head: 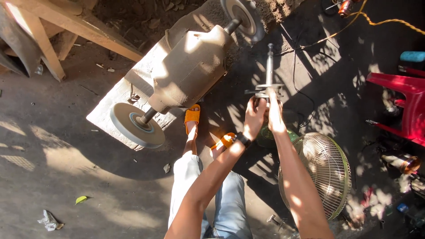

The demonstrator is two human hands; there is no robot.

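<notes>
I look down at my legs in light jeans and orange sandals (192, 116). My left hand (253, 116), with a black wristband, and my right hand (275, 116) both grip the lower part of a metal shaft assembly (269, 73) that stands upright with a crossbar near my fingers. Its thin rod points away from me toward a large dusty bench grinder (190, 66) with a grinding wheel at each end. A green part (265, 137) lies under my hands, mostly hidden.
A round wire fan guard (325, 170) lies at my right. A red plastic chair (405, 104) stands at the far right, with small parts on the ground near it. Wooden beams (57, 26) are upper left. Cables (305, 66) run across the concrete floor.
</notes>
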